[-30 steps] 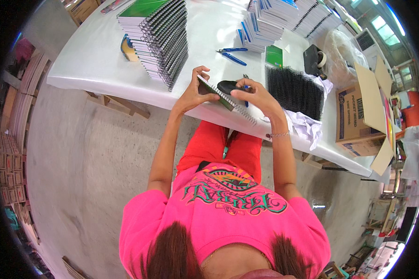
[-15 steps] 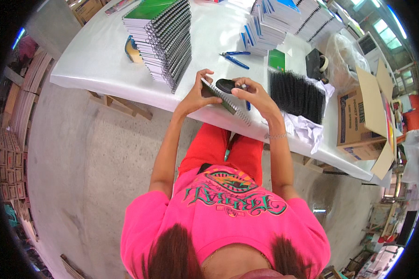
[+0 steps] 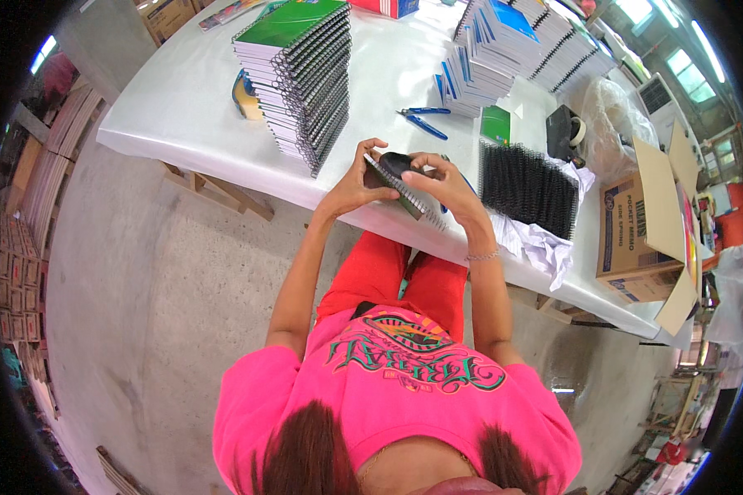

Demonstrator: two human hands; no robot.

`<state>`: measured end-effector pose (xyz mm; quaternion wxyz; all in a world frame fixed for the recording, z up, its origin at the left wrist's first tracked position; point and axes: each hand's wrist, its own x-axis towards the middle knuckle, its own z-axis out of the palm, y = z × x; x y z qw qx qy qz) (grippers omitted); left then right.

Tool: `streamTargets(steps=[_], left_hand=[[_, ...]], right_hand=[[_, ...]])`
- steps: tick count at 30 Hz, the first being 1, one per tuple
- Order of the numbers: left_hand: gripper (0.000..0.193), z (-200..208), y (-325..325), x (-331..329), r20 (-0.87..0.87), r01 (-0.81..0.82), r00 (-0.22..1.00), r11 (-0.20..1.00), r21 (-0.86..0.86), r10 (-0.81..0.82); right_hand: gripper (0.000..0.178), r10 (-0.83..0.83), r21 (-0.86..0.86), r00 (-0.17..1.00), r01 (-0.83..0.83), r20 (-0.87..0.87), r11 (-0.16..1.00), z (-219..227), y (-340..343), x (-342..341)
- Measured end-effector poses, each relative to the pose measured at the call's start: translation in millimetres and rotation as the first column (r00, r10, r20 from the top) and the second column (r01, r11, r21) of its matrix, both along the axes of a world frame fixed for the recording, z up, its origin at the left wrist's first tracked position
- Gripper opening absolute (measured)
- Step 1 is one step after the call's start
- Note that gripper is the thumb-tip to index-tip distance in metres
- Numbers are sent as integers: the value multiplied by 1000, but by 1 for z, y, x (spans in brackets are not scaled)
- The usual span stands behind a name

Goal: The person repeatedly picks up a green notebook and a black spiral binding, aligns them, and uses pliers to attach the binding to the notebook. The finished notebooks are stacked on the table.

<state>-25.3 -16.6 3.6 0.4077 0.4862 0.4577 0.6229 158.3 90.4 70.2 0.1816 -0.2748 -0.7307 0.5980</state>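
My left hand (image 3: 353,186) grips a small pad of sheets (image 3: 411,202) with a row of holes or loops along its upper edge, thumb on its near face and fingers behind. The pad is held tilted above the table's front edge. In my right hand (image 3: 444,183), between thumb and fingers, is a black rounded piece (image 3: 397,163), against the pad's punched edge; its kind cannot be made out. Just beyond my hands lie blue-handled pliers (image 3: 425,121). Right of my right hand, many black spiral coils (image 3: 528,191) rest in a row on crumpled white paper (image 3: 545,254).
A tall stack of green-covered spiral notebooks (image 3: 309,95) stands at the left. Blue-covered notebooks (image 3: 479,78) are piled at the back. On the right are a green notebook cover (image 3: 495,125), a black tape dispenser (image 3: 563,132), a plastic bag (image 3: 615,115) and an open cardboard box (image 3: 636,235).
My right hand has brought the black piece closer, onto the pad's edge. Both hands sit slightly lower in the view, as does the whole table.
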Motion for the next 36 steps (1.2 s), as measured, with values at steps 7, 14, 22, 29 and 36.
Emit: streamTargets(steps=[7, 14, 22, 29, 36], left_hand=[[104, -9, 3, 1, -69, -42, 997, 997, 58, 46], [94, -6, 4, 22, -144, -294, 944, 955, 46, 297], [36, -14, 3, 48, -101, -527, 834, 838, 146, 542], [29, -11, 4, 42, -98, -587, 801, 807, 63, 591], [23, 0, -2, 32, -233, -606, 741, 777, 169, 630]], right_hand=[[31, 15, -118, 982, -38, -189, 992, 0, 0, -11], [45, -202, 581, 928, 357, -314, 731, -53, 62, -38], [63, -581, 835, 793, 187, 183, 518, -75, 15, 35], [67, -521, 830, 851, 338, -67, 445, -87, 4, 38], [57, -604, 490, 763, 627, -230, 605, -33, -21, 45]])
